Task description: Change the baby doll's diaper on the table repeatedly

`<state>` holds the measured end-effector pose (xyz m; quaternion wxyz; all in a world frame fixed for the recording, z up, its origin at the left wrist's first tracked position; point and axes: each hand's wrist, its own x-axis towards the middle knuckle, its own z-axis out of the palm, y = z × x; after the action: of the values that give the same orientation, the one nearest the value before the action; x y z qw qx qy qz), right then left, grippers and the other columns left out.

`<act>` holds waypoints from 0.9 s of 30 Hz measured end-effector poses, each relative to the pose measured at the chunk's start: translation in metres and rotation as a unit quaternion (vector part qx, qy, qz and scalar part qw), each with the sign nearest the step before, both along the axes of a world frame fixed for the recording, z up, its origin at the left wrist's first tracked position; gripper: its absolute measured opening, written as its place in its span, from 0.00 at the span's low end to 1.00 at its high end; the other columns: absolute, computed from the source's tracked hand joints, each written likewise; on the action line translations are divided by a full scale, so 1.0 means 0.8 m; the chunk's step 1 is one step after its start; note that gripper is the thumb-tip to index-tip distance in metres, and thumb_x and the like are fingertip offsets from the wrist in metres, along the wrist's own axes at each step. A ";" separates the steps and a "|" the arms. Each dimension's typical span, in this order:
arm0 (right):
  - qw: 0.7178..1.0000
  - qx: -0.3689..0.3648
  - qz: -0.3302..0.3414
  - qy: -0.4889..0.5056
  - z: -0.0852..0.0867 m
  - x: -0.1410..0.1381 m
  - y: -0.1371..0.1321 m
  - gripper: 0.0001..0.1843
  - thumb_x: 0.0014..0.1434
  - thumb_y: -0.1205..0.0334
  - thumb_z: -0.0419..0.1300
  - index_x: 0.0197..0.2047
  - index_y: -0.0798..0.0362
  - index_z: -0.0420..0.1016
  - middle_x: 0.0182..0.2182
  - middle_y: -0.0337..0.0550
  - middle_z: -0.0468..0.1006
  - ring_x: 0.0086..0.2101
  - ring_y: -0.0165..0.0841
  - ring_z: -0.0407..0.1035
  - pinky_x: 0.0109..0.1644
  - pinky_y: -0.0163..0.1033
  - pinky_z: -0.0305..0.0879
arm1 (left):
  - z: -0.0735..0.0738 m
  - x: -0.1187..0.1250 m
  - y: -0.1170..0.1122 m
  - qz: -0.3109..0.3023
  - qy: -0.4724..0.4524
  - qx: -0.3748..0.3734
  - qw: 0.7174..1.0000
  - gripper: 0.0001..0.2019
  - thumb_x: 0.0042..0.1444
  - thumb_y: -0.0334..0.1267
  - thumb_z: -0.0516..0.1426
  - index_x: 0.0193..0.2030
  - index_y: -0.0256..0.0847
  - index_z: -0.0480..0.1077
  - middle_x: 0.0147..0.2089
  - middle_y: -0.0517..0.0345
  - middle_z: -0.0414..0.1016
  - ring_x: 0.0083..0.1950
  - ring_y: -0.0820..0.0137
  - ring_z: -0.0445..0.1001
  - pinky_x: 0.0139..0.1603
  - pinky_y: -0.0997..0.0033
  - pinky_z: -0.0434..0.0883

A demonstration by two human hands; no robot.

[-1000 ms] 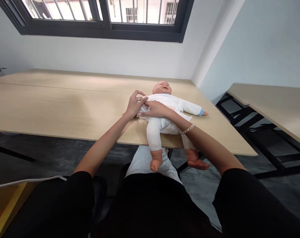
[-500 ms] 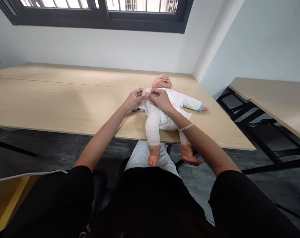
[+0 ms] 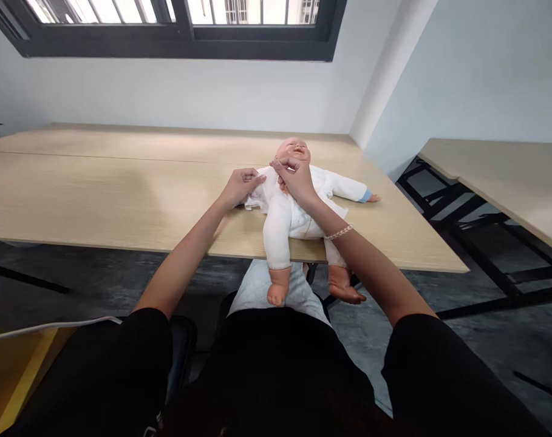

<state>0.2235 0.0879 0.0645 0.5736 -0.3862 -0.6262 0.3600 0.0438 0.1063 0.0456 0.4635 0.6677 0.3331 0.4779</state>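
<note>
A baby doll (image 3: 298,209) in a white romper lies on its back near the front edge of a light wooden table (image 3: 121,194), with its bare feet hanging over the edge. My left hand (image 3: 240,186) pinches the white cloth at the doll's near shoulder and sleeve. My right hand (image 3: 293,176), with a bead bracelet at the wrist, is closed on the romper at the collar, just under the doll's chin. The doll's far arm with a blue cuff stretches out to the right.
A second wooden table (image 3: 494,176) on black legs stands to the right, across a gap of grey floor. A dark-framed window (image 3: 180,30) runs along the white back wall. A pale cloth (image 3: 262,288) lies on my lap below the doll's feet.
Both hands have moved up the doll, from its waist to the shoulder and collar. The right hand now sits under the chin, and the left has shifted slightly left with the cloth.
</note>
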 end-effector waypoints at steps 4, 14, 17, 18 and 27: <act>1.000 -0.003 -0.002 0.019 -0.001 0.000 0.003 0.26 0.58 0.35 0.68 0.34 0.52 0.72 0.19 0.34 0.67 0.18 0.25 0.58 0.18 0.32 0.55 | 0.002 -0.001 -0.001 0.001 0.056 0.002 0.998 0.26 0.49 0.61 0.69 0.28 0.39 0.68 0.15 0.70 0.59 0.13 0.81 0.53 0.13 0.79 0.52; 0.998 0.004 0.013 -0.055 -0.003 0.003 0.005 0.33 0.54 0.33 0.69 0.47 0.52 0.72 0.37 0.42 0.75 0.27 0.27 0.67 0.27 0.32 0.63 | 0.011 -0.004 0.000 -0.019 -0.063 -0.059 0.996 0.30 0.41 0.63 0.73 0.31 0.39 0.69 0.22 0.65 0.68 0.18 0.79 0.62 0.15 0.79 0.62; 0.988 0.034 0.041 -0.146 -0.003 0.000 -0.001 0.35 0.51 0.38 0.72 0.52 0.54 0.72 0.44 0.45 0.77 0.35 0.32 0.71 0.38 0.36 0.68 | 0.011 -0.001 -0.001 -0.029 -0.084 -0.056 0.994 0.30 0.39 0.62 0.74 0.32 0.40 0.68 0.23 0.65 0.70 0.18 0.79 0.63 0.16 0.79 0.62; 0.978 0.035 0.061 -0.197 -0.003 -0.001 -0.003 0.34 0.50 0.41 0.73 0.51 0.55 0.73 0.44 0.45 0.78 0.37 0.34 0.71 0.41 0.37 0.68 | 0.011 0.000 -0.002 -0.035 -0.090 -0.052 0.994 0.31 0.39 0.62 0.74 0.32 0.40 0.68 0.24 0.65 0.70 0.18 0.79 0.64 0.17 0.79 0.62; 0.928 0.049 0.027 -0.369 0.002 -0.004 -0.008 0.20 0.62 0.53 0.64 0.25 0.55 0.64 0.22 0.35 0.65 0.27 0.28 0.56 0.33 0.37 0.47 | 0.012 0.003 -0.003 -0.038 -0.113 -0.017 0.993 0.29 0.36 0.55 0.77 0.32 0.38 0.69 0.28 0.65 0.71 0.26 0.80 0.68 0.27 0.80 0.67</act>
<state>0.2200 0.0816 0.0663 0.3103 -0.4467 -0.8205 0.1762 0.0460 0.1041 0.0551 0.5273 0.6138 0.2605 0.5267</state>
